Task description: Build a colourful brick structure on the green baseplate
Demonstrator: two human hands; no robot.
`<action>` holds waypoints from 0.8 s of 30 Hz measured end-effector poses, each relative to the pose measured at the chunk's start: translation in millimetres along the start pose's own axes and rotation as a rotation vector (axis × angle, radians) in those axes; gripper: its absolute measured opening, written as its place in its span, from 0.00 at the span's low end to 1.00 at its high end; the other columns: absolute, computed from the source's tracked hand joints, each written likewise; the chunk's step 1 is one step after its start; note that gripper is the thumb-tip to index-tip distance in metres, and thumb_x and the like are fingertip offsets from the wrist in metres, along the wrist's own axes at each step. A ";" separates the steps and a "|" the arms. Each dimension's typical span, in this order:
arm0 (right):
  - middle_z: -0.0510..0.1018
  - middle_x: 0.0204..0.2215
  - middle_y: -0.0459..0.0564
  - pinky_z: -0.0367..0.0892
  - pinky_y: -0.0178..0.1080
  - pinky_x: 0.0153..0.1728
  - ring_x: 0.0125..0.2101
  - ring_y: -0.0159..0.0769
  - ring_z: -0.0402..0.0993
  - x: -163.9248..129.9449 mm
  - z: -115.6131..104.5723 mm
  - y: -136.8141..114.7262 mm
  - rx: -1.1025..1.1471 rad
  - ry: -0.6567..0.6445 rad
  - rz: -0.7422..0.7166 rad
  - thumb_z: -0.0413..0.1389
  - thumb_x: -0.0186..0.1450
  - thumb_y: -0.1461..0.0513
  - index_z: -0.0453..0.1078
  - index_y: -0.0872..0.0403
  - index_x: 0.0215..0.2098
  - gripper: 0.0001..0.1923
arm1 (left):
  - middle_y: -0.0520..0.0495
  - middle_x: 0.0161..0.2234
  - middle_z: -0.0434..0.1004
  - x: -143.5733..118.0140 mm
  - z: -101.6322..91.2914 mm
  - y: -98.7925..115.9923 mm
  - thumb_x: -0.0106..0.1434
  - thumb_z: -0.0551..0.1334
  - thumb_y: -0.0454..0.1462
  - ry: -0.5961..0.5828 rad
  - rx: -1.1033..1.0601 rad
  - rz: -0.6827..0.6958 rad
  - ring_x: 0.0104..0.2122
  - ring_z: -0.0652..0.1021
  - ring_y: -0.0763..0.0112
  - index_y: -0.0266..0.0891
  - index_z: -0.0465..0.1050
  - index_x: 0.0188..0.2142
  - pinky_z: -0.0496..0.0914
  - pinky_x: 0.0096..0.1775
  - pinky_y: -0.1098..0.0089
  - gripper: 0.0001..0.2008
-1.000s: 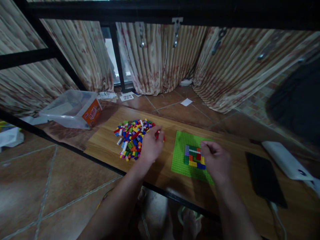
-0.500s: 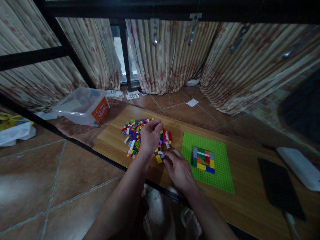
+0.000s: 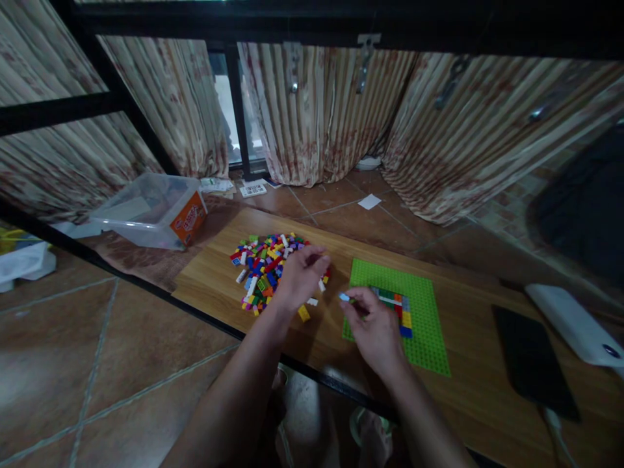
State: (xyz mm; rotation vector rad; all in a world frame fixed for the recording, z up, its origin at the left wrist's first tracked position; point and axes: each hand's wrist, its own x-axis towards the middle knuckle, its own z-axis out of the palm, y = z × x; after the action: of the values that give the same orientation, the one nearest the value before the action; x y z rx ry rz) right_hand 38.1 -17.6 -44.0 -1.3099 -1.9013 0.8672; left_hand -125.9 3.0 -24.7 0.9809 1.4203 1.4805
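My right hand [image 3: 374,328] pinches a small light blue toy brick [image 3: 344,297] between thumb and fingertips, over the left edge of the green baseplate [image 3: 426,348]. On that plate sits a low block of joined colored bricks [image 3: 405,318], partly covered by my right hand. My left hand [image 3: 298,279] is at the right side of a heap of loose toy bricks [image 3: 266,263], its thumb and fingers drawn together. Whatever its fingertips hold, if anything, cannot be made out. A yellow brick [image 3: 304,313] lies on the wooden table [image 3: 209,279] just below my left hand.
A clear plastic box [image 3: 146,214] with an orange label stands beyond the table's left end. At the right lie a black flat device [image 3: 531,361] with a cable and a white device [image 3: 575,325]. A black bar [image 3: 205,312] runs along the near table edge.
My right hand has lifted the light blue brick from beside the heap and carried it right, to the baseplate. My left hand has shifted slightly right and toward me. The view has turned a little.
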 end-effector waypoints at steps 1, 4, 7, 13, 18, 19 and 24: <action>0.78 0.29 0.46 0.67 0.38 0.33 0.29 0.35 0.75 1.6 -5.9 2.7 0.020 0.044 0.016 0.55 0.62 0.57 0.70 0.51 0.37 0.08 | 0.51 0.27 0.75 -4.4 4.2 0.1 0.54 0.65 0.38 -0.107 0.004 -0.033 0.26 0.72 0.75 0.34 0.75 0.38 0.65 0.30 0.74 0.12; 0.79 0.28 0.46 0.67 0.38 0.34 0.29 0.36 0.75 5.4 -19.8 8.9 0.064 0.133 0.031 0.57 0.60 0.56 0.70 0.51 0.37 0.09 | 0.51 0.27 0.75 -17.2 19.4 -1.4 0.54 0.67 0.38 -0.378 -0.054 -0.133 0.26 0.72 0.76 0.34 0.75 0.38 0.66 0.31 0.73 0.13; 0.78 0.28 0.46 0.68 0.38 0.35 0.30 0.36 0.75 5.6 -27.4 12.3 0.102 0.148 0.028 0.58 0.60 0.57 0.70 0.51 0.36 0.08 | 0.50 0.28 0.74 -25.2 33.2 -6.1 0.54 0.67 0.39 -0.444 -0.138 -0.218 0.27 0.72 0.76 0.33 0.73 0.43 0.67 0.34 0.72 0.18; 0.78 0.28 0.46 0.68 0.39 0.35 0.30 0.36 0.75 1.6 -35.2 19.2 0.071 0.126 -0.003 0.57 0.59 0.60 0.70 0.51 0.36 0.07 | 0.49 0.29 0.76 -27.5 46.2 -11.1 0.53 0.68 0.36 -0.406 -0.137 -0.235 0.27 0.73 0.75 0.31 0.73 0.43 0.67 0.34 0.72 0.18; 0.79 0.38 0.50 0.70 0.41 0.40 0.36 0.37 0.76 0.5 -44.9 23.8 0.069 0.128 -0.004 0.59 0.60 0.56 0.71 0.51 0.45 0.16 | 0.48 0.31 0.78 -27.7 50.5 -8.0 0.53 0.67 0.34 -0.398 -0.103 -0.205 0.30 0.75 0.73 0.34 0.75 0.42 0.68 0.36 0.71 0.15; 0.79 0.38 0.51 0.70 0.41 0.40 0.36 0.38 0.76 0.3 -47.0 24.2 0.057 0.114 -0.019 0.58 0.61 0.56 0.72 0.51 0.45 0.15 | 0.48 0.31 0.78 -27.8 51.6 -8.2 0.53 0.67 0.34 -0.406 -0.097 -0.204 0.30 0.75 0.73 0.34 0.75 0.43 0.68 0.36 0.71 0.16; 0.78 0.37 0.49 0.68 0.40 0.39 0.36 0.36 0.74 1.0 -63.2 29.9 -0.034 0.056 -0.103 0.54 0.64 0.57 0.74 0.51 0.40 0.10 | 0.47 0.30 0.78 -28.5 58.4 -14.5 0.55 0.66 0.35 -0.422 -0.048 -0.194 0.29 0.75 0.73 0.34 0.75 0.44 0.68 0.35 0.71 0.16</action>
State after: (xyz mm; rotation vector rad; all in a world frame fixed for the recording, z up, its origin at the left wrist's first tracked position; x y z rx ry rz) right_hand 104.5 1.2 -32.8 -1.2319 -1.9290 0.7421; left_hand -60.6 -3.8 -35.8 1.0226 1.1317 1.0828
